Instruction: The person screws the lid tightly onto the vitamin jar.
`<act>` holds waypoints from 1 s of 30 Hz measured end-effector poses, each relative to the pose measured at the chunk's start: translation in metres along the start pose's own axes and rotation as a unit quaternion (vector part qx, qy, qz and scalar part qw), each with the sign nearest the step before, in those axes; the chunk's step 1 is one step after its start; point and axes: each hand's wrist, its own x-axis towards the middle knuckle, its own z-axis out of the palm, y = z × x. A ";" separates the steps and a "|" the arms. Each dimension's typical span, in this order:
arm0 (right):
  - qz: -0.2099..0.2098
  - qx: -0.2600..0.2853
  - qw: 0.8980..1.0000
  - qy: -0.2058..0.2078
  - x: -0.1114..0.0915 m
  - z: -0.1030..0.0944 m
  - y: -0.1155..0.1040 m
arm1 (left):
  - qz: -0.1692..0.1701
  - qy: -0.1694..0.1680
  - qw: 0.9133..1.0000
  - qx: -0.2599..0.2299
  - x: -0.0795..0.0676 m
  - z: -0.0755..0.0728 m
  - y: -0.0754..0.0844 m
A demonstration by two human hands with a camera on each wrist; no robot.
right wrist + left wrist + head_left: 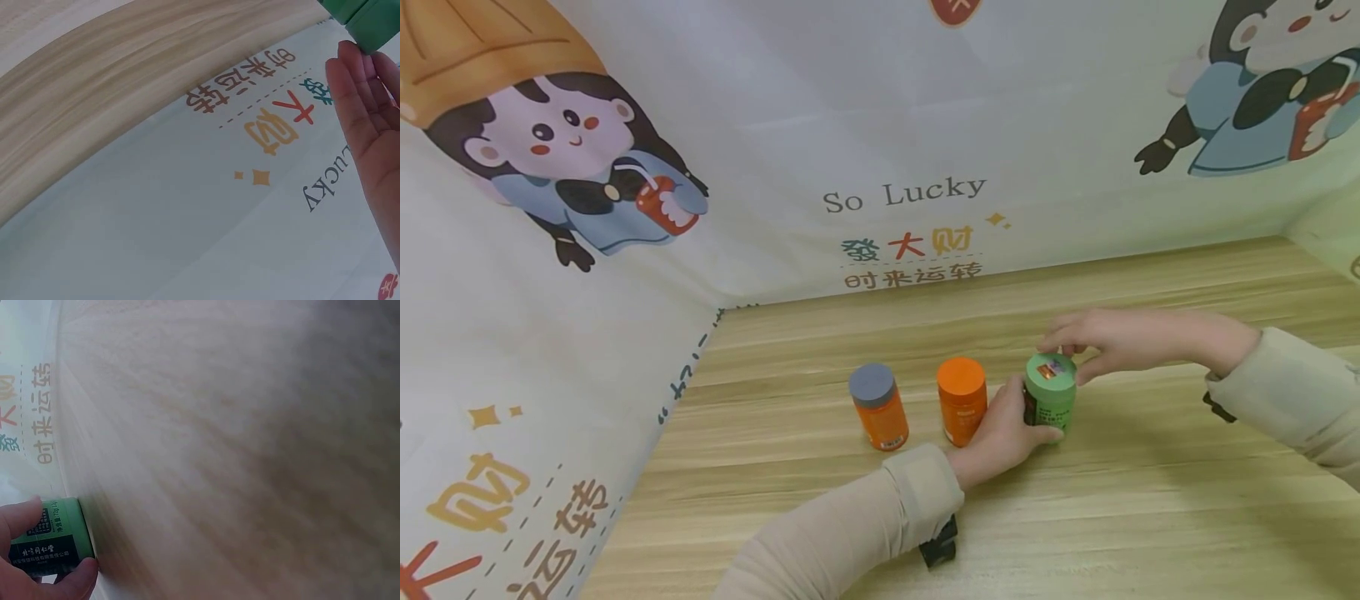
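A green plastic jar (1054, 410) with a green lid (1051, 377) stands upright on the table. My left hand (1003, 442) grips its body low down, thumb across the near side and fingers round the left. In the left wrist view, the jar's dark label (47, 553) shows between thumb and fingers. My right hand (1120, 340) is at the lid from the right, fingertips just behind its rim and thumb beside it. The right wrist view has these fingers (353, 103) mostly straight, their tips right at the lid's edge (375, 31).
Left of the green jar stand an orange jar with an orange lid (961, 377) and another with a grey lid (873, 387); the left hand is close beside the nearer one. A printed cloth (775, 167) walls the wooden table (760, 508) at the back and left.
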 end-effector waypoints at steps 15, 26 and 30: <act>0.081 -0.038 0.996 0.025 0.003 0.008 -0.005 | 0.002 0.005 1.000 0.007 -0.001 0.000 0.001; 0.097 -0.064 0.993 0.035 0.004 0.011 -0.009 | 0.004 0.002 1.000 0.003 -0.001 -0.001 0.001; 0.112 -0.046 0.992 0.021 0.002 0.006 -0.009 | 0.006 0.002 1.000 0.003 -0.002 -0.001 0.002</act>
